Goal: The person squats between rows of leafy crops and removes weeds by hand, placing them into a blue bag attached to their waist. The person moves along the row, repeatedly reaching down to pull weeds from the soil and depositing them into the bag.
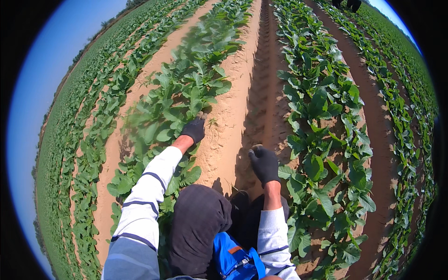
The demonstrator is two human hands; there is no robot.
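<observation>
My left hand point(194, 130), in a dark glove with soil-stained fingertips, reaches to the right edge of a row of broad-leaved green crop plants point(190, 94). Its fingers are bent down by the leaves; whether they grip anything is hidden. Just to its right, a small grassy weed point(212, 122) stands on the sandy bed shoulder point(224, 140). My right hand point(264, 163), gloved the same way, hovers above the furrow with curled fingers and nothing visible in them. Leaves of the right-hand crop row point(320, 168) are close beside it.
A furrow point(267, 105) runs ahead between the two planted beds. My bent knee point(201, 224) and a blue bag point(234, 257) are at the bottom. More crop rows stretch out on both sides. Dark shapes point(353, 5), partly cut off, stand at the far upper right.
</observation>
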